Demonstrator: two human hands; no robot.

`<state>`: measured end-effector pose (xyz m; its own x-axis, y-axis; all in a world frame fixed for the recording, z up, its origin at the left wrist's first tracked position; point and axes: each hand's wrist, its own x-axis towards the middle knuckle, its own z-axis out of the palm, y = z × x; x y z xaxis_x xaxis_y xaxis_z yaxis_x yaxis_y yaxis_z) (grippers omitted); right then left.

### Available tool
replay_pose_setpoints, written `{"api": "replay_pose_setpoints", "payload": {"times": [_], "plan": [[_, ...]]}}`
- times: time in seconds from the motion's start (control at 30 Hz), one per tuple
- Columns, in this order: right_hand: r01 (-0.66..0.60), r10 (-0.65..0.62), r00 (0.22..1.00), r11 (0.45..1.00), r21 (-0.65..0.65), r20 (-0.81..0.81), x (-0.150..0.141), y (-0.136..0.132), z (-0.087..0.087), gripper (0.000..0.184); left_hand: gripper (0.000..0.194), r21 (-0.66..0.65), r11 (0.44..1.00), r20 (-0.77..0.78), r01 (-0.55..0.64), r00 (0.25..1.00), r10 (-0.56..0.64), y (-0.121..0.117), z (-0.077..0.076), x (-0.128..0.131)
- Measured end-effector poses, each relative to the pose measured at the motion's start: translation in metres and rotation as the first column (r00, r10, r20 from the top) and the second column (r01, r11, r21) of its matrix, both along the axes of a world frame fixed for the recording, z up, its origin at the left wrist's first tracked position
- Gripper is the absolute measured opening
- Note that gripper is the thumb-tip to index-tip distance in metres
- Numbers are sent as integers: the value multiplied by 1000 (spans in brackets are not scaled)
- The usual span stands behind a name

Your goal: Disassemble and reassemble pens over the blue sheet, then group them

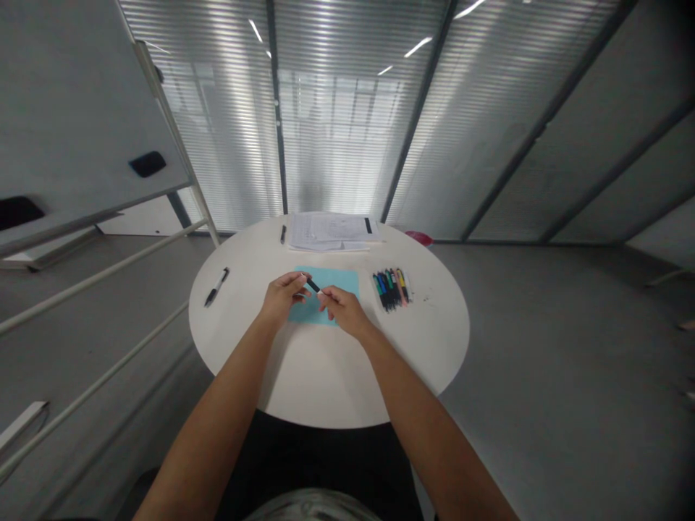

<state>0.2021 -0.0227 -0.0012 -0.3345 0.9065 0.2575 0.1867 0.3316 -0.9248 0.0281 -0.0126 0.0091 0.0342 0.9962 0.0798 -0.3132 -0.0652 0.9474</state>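
Working left to right from my view, I use the round white table [320, 376] as my landmark. Off its left side stands a whiteboard [81, 108] on a pale frame, tilted in the view, with a dark eraser [147, 163] on its lower part. On the table's left half lies a black-and-white pen [216, 286], angled and apart from everything else, and near the far edge a small dark pen [283, 234] lies just left of a stack of papers [331, 231]. My left hand [284, 297] is over the middle of the table, above the left part of a blue sheet [347, 282]. Its fingers [296, 281] are curled and close together, gripping one end of a black pen [313, 286] with the thumb. That pen sits between my hands, above the blue sheet, and I cannot tell whether it touches the sheet. My right hand [343, 311] is just beside the left, its thumb and forefinger pinched on the other end of the pen while the remaining fingers curl under, though the exact contact is too small to read. Right of the blue sheet, on the table, lies a tight bunch of colored pens [391, 288]. Beyond the table's far right edge shows a red round thing [418, 238].
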Motion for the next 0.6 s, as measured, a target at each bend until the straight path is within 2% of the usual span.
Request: {"api": "replay_pose_setpoints", "payload": {"times": [0.1, 0.17, 0.27, 0.43, 0.5, 0.6], "plan": [[-19, -20, 966, 989, -148, -258, 1, 1, 5, 34, 41, -1, 998, 64, -65, 996, 65, 2, 0, -2], [-67, -31, 906, 974, -216, -421, 5, 3, 9, 36, 42, -12, 995, 98, -98, 990, 99, 4, 0, -5], [-88, -86, 816, 959, -269, -572, 13, 5, 15, 31, 42, -29, 995, 87, -93, 992, 95, 5, -1, -6], [-98, -179, 715, 931, -350, -676, 21, 7, 20, 48, 42, 17, 998, -58, -66, 996, 66, 2, -2, 0], [-75, -204, 698, 933, -353, -686, 21, 9, 20, 55, 41, 49, 997, -145, -64, 987, 70, 1, -3, 2], [-26, -225, 703, 940, -341, -675, 21, 12, 16, 56, 37, 123, 991, -287, -55, 954, 88, 0, -7, 6]]}}
